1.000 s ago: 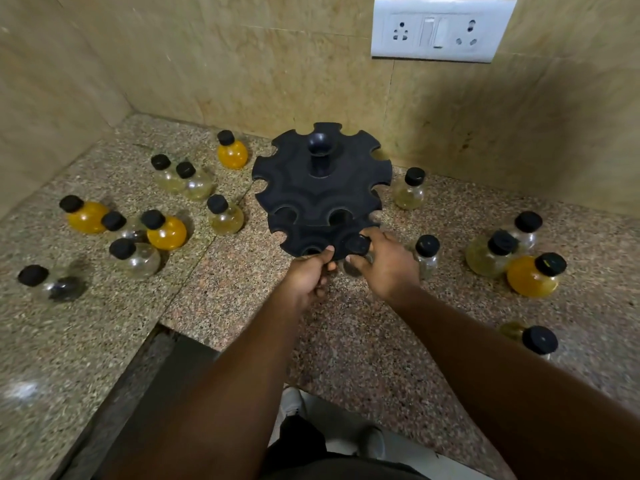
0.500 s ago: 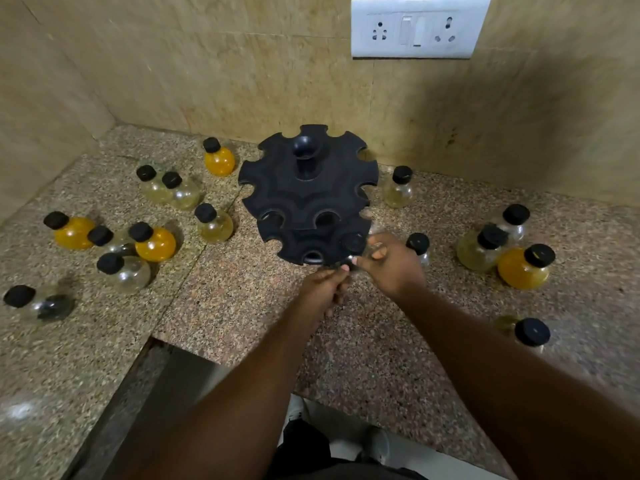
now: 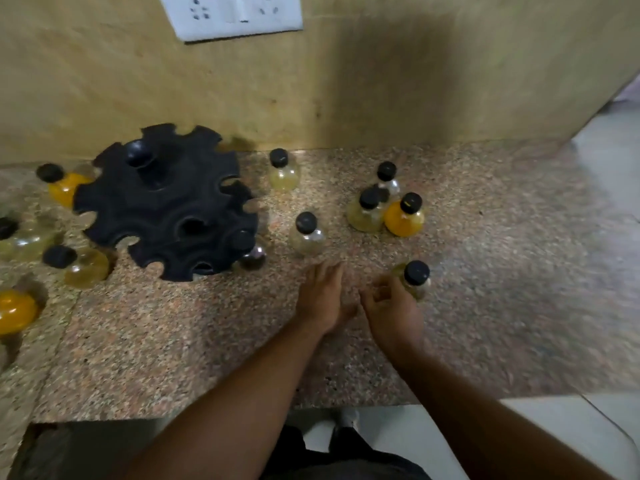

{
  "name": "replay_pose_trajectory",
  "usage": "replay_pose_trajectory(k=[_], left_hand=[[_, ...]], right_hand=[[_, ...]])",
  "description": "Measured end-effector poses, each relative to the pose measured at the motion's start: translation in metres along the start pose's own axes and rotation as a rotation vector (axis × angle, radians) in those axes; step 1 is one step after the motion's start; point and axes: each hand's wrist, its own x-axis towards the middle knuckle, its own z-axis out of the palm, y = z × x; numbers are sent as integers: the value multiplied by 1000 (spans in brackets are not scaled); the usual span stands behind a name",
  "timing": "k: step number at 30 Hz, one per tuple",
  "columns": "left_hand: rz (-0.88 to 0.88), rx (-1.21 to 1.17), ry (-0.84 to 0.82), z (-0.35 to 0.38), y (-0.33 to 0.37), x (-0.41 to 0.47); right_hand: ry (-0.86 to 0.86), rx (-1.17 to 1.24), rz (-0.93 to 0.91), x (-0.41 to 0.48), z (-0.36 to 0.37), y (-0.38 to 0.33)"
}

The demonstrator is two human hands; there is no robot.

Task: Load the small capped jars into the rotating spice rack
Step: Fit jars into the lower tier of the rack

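The black two-tier spice rack stands at the left against the wall. One clear jar with a black cap hangs in a lower-tier slot at the rack's right front. My right hand is beside a pale yellow capped jar, with curled, parted fingers at its left side and no grip that I can see. My left hand lies flat and open on the counter just left of the right hand, holding nothing. A clear jar stands just beyond the left hand's fingertips.
A cluster of three jars, one orange, stands to the right rear, and a pale jar stands near the wall. Several more jars sit left of the rack. The granite counter's front edge is near my body. A socket plate is on the wall.
Both hands left the rack's front edge and moved right; the view swung right too. A jar now hangs in the lower slot where my right hand was. The right hand now reaches a jar.
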Motion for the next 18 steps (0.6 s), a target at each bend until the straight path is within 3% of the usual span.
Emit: replay_pose_trajectory(k=[4, 8, 18], left_hand=[[-32, 129, -165, 19, 19, 8], [-40, 162, -203, 24, 28, 12], [0, 105, -256, 14, 30, 16]], right_hand=[[180, 51, 59, -12, -20, 27], [284, 89, 69, -2, -34, 35], [186, 34, -42, 33, -40, 32]])
